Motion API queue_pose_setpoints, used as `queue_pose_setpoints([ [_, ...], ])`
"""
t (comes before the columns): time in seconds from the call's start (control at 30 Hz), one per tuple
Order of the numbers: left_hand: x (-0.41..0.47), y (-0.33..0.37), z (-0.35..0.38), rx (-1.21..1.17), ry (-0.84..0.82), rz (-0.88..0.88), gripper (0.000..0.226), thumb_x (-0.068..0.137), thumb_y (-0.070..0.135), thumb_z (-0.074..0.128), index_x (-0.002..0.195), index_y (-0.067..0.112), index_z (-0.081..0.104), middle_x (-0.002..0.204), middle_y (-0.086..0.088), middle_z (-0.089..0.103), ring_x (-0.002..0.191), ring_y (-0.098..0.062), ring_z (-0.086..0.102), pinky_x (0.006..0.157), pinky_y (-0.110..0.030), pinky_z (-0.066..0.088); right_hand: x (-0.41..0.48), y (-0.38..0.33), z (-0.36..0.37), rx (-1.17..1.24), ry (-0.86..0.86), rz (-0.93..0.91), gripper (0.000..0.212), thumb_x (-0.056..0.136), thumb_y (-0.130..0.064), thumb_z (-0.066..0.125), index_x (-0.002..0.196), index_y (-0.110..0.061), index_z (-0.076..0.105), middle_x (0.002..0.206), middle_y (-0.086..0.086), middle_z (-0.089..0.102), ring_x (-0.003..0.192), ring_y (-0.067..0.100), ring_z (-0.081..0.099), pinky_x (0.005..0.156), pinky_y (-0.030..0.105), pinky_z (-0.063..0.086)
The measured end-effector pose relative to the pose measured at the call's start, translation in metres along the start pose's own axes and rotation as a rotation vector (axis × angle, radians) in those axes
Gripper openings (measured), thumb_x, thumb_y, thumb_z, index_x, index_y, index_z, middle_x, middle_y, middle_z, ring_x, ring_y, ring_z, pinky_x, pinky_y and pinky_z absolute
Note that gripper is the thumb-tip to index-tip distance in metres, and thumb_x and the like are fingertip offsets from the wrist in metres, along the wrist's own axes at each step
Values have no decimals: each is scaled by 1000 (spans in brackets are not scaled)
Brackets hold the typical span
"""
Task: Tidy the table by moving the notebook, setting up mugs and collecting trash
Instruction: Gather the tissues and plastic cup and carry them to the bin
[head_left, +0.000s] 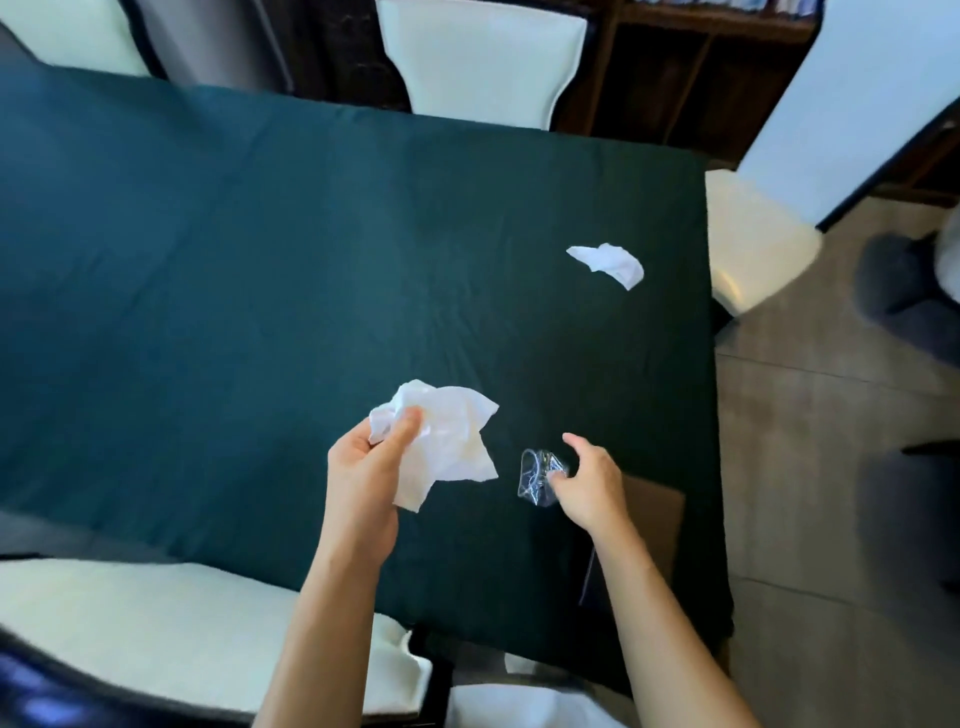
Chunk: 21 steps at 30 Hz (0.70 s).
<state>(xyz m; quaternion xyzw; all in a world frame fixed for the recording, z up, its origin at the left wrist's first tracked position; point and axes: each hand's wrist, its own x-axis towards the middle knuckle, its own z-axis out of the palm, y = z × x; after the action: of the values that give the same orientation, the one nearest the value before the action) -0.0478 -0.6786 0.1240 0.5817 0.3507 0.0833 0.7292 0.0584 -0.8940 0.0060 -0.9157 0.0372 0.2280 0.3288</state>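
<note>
The left hand grips a crumpled tissue. The right hand pinches a clear wrapper with loosely curled fingers. A second tissue lies far right on the surface. Risk: the light pinch may drop the slick wrapper when reaching.

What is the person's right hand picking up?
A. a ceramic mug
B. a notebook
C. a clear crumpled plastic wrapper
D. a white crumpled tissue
C: the right hand pinches a clear crumpled plastic wrapper, while the left hand holds the white crumpled tissue.
</note>
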Motion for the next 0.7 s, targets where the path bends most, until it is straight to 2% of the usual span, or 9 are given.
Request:
queue_pose_setpoints([
  [0.1,-6,-5,6,46,50,6,23,100,29,70,90,10,79,91,-1,79,85,-19,73,80,-36,56,14,7,8,-53,-98,-22,57,93,-22,72,147,-14,57,137,14,66,129,31,60,112,36,42],
  [0.23,-9,-9,11,54,118,19,22,101,27,70,86,15,81,89,-2,81,81,-19,74,76,-34,58,27,18,10,-1,-156,-2,46,90,-30,75,132,-14,68,102,1,76,110,25,68,102,35,51],
  [0.3,-8,-12,15,58,142,10,22,101,26,69,89,13,81,89,-3,81,80,-18,75,75,-34,58,33,21,5,130,-180,58,40,87,-30,80,122,-14,73,97,0,76,104,25,72,98,38,55],
  [0.37,-6,-15,21,61,147,-1,22,102,26,69,92,9,80,90,-4,81,81,-18,74,75,-34,58,32,16,-5,392,-178,123,35,88,-22,82,118,-7,75,98,8,79,93,26,76,86,40,61],
  [0.43,-3,-17,29,64,143,-10,21,102,26,68,96,9,80,93,-7,81,83,-19,75,76,-36,58,25,4,-26,603,-150,103,33,90,-19,80,120,-7,74,96,9,80,75,14,74,68,29,61],
  [0.47,0,-18,35,63,142,-16,21,102,25,68,97,10,80,95,-9,82,84,-20,75,77,-38,58,21,-3,-37,680,-134,67,33,90,-21,80,120,-11,74,92,6,80,69,9,72,63,25,60],
  [0.57,10,-16,57,59,131,-40,19,102,22,68,101,7,79,100,-16,82,86,-22,75,76,-38,58,5,-32,-67,883,-133,-74,44,80,-40,82,119,-24,73,82,1,79,69,6,72,63,22,60],
  [0.63,18,-13,75,44,110,-47,18,102,20,68,102,6,79,99,-15,82,86,-23,75,74,-36,59,-2,-50,-76,931,-99,-145,50,74,-46,81,119,-25,73,79,1,78,69,8,74,64,22,60],
  [0.7,26,-8,91,15,70,-47,18,103,20,67,104,7,79,106,-18,82,89,-25,77,78,-38,60,-1,-63,-77,892,-19,-164,45,75,-48,81,115,-28,73,80,4,78,70,15,77,66,31,62],
])
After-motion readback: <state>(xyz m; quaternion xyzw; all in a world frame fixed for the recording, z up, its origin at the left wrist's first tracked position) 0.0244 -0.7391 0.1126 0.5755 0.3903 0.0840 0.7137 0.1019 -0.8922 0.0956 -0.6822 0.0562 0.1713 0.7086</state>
